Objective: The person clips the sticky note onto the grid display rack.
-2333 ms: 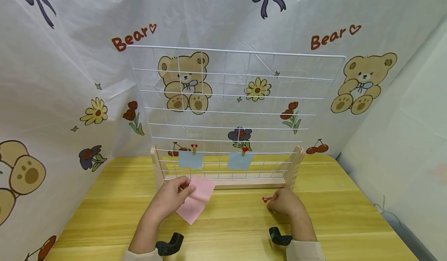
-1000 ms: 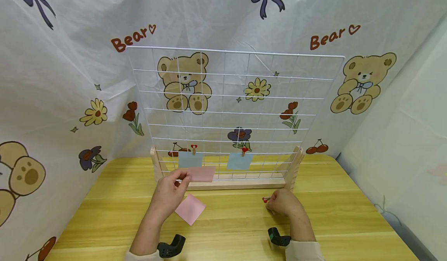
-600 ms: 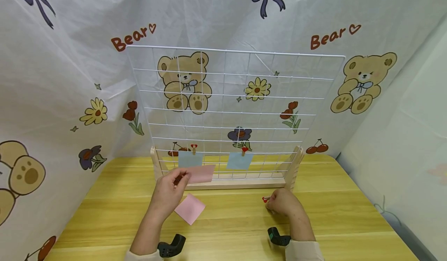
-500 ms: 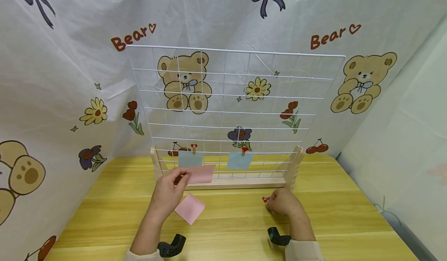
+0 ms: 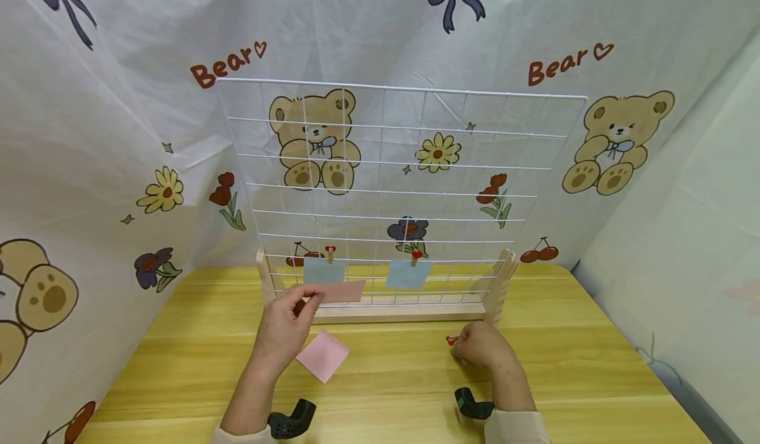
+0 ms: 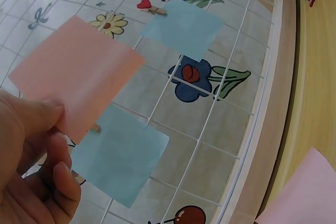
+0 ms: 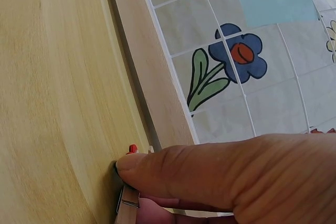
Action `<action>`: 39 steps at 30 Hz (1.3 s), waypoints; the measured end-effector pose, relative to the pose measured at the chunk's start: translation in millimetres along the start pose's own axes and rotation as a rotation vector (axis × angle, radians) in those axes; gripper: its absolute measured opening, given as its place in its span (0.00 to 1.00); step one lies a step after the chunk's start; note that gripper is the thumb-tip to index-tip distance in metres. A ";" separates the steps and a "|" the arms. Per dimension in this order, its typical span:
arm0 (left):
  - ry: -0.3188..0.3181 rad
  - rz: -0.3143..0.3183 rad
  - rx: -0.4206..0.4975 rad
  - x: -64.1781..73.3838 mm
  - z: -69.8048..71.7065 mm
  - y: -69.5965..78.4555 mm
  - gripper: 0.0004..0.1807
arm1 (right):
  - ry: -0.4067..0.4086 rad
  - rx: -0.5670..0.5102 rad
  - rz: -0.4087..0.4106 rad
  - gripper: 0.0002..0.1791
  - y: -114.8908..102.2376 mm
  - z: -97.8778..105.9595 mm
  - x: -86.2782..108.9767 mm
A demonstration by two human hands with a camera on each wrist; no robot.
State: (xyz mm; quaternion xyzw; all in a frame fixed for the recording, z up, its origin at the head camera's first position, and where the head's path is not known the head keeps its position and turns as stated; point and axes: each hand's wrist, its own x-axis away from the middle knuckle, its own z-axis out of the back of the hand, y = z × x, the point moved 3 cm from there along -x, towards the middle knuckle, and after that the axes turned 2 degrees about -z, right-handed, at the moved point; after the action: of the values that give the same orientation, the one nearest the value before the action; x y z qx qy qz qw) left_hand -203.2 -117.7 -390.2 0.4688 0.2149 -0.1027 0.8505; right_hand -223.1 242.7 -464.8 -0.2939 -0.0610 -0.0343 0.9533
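Observation:
Between thumb and fingers my left hand point(image 5: 285, 328) pinches a pink sticky note point(image 6: 79, 74) by its edge, raised in front of the wire grid. Below it, a second pink sticky note point(image 5: 323, 356) lies on the table. My right hand point(image 5: 483, 348) rests low over the table at the right and pinches a small wooden clothespin point(image 7: 127, 209) with red decoration, partly hidden by the thumb. Two blue notes, a left one point(image 5: 323, 270) and a right one point(image 5: 408, 274), hang on the grid, each under a heart clothespin; the right clothespin point(image 6: 152, 8) shows its red heart.
The white wire grid point(image 5: 404, 163) stands upright in a wooden base point(image 5: 415, 313) toward the back of the wooden table point(image 5: 392, 391). A cloth with printed bears hangs behind it. Black wrist cameras sit on both wrists.
My left hand has lifted one pink note off the other toward the grid, leaving the second on the table. Lately the held note has tilted slightly. My right hand has stayed nearly still.

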 end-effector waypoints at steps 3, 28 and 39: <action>0.014 -0.009 -0.019 0.1 0.7 1.2 0.05 | 0.004 0.007 0.003 0.13 -1.0 0.5 0.7; 0.102 -0.048 0.039 1.4 7.7 5.7 0.09 | 0.004 -0.004 -0.002 0.12 -2.9 -1.9 1.0; 0.110 -0.011 0.093 -0.4 8.2 6.3 0.09 | 0.003 0.011 -0.002 0.13 -4.3 -1.5 1.8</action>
State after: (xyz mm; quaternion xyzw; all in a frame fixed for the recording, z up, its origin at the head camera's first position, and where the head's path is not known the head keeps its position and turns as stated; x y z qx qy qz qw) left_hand -199.0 -121.2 -381.4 0.5116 0.2589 -0.0916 0.8141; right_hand -221.6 238.3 -463.4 -0.2886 -0.0600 -0.0352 0.9549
